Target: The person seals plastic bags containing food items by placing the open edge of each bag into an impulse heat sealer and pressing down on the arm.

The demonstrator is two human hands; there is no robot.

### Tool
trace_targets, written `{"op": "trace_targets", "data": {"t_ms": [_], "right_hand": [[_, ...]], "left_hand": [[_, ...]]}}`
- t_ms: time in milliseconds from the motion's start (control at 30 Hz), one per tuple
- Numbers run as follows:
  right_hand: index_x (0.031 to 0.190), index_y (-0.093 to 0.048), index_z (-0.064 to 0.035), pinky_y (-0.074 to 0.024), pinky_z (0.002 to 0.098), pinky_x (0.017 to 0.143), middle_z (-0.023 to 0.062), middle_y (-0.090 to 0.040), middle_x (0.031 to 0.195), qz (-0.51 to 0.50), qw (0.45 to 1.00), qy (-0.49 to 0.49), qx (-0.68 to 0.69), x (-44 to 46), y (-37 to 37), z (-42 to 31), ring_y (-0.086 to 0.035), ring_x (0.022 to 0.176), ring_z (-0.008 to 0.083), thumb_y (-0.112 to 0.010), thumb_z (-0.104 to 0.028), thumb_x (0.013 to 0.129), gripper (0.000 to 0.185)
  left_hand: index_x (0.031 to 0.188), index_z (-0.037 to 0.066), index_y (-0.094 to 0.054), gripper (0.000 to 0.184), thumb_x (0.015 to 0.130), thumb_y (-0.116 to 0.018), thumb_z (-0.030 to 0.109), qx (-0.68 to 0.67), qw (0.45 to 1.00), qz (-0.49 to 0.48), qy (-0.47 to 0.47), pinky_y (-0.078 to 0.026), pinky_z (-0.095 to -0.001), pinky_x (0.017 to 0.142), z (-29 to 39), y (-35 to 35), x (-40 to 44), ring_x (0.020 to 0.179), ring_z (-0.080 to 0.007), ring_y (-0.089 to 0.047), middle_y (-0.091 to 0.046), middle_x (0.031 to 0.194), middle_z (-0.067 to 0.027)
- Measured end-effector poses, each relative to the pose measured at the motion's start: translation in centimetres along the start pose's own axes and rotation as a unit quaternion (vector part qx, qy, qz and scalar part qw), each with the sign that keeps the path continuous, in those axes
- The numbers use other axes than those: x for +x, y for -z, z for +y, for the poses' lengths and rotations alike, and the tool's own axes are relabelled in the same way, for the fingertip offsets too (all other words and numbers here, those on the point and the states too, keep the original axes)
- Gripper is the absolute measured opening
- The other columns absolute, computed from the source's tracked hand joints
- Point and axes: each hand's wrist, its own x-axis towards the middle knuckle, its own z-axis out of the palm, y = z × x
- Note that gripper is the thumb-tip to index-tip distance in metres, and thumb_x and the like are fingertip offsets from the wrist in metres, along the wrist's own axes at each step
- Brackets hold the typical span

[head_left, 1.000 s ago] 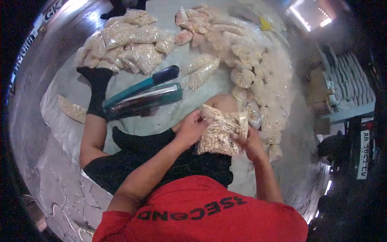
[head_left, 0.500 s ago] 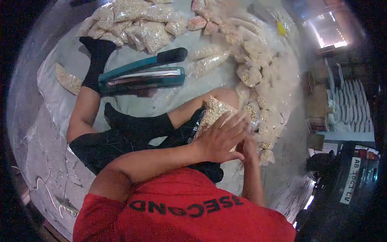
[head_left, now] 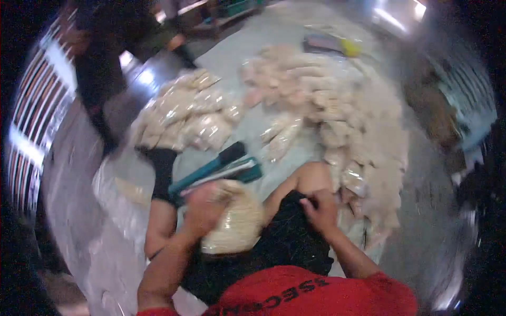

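Observation:
My left hand is closed on the gathered top corner of a clear plastic bag of small pale pieces, blurred by motion. The filled bag hangs over my lap. Just beyond it a teal heat sealer with a black handle end lies on the sheet, its near end partly behind my left hand. Over by my bent right knee is my right hand, thumb apart from the half-curled fingers, with nothing visible in it. It is close to my black shorts; whether it touches them I cannot tell.
Filled bags are piled ahead on the left. A long heap of more bags runs down the right side. A yellow item lies at the back. At upper left is a person in dark clothing. A pale sheet covers the floor.
My left hand has swung left with the bag, towards the heat sealer. My right hand has come away from the bag to beside my knee. The camera view has tilted up.

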Motion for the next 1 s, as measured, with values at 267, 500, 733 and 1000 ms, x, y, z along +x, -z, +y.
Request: {"op": "trace_targets", "data": {"t_ms": [267,500,733,1000], "right_hand": [[0.092,-0.069,-0.0074,-0.0496,0.0478,0.077,0.0138,-0.065,0.091,0.056,0.998,-0.012,-0.031,-0.1,-0.8,0.0,-0.063,0.089,0.0360,-0.070,-0.036,0.088,0.029],[0.114,-0.069,-0.0078,-0.0445,0.0468,0.097,0.0152,-0.062,0.117,0.002,1.000,-0.001,-0.007,-2.9,1.6,2.3,-0.058,0.112,0.0361,-0.067,-0.040,0.090,0.040],[0.149,-0.044,-0.0133,-0.0327,0.0495,0.115,0.0227,-0.043,0.151,-0.051,0.994,-0.084,0.057,-7.5,0.7,8.6,-0.041,0.139,0.0408,-0.061,-0.055,0.092,0.073],[0.147,-0.041,-0.0064,-0.0472,0.0500,0.101,0.0275,-0.061,0.130,-0.076,0.945,-0.294,0.122,-5.2,0.8,7.8,-0.060,0.119,0.0456,-0.053,-0.066,0.092,0.082]], "left_hand": [[0.118,0.000,-0.062,0.035,0.091,-0.068,0.022,-0.047,0.921,0.383,-0.052,-0.053,-0.0335,0.060,-7.6,20.6,16.6,0.077,-0.0193,-0.065,-0.068,0.097,-0.0116],[0.131,0.010,-0.053,0.038,0.097,-0.061,0.023,-0.339,0.879,0.336,0.006,-0.056,-0.0351,0.072,-23.5,22.8,21.1,0.082,-0.0232,-0.064,-0.065,0.103,-0.0108],[0.126,-0.005,-0.060,0.056,0.104,-0.041,0.042,0.354,0.858,0.296,0.226,-0.049,-0.0521,0.091,-37.2,15.0,-0.7,0.107,-0.0503,-0.061,-0.066,0.115,-0.0319],[0.143,0.005,-0.053,0.107,0.084,-0.026,0.089,0.291,0.911,0.140,0.257,-0.042,-0.0502,0.108,-26.9,7.1,-12.0,0.130,-0.0453,-0.049,-0.052,0.143,-0.0259]]}}
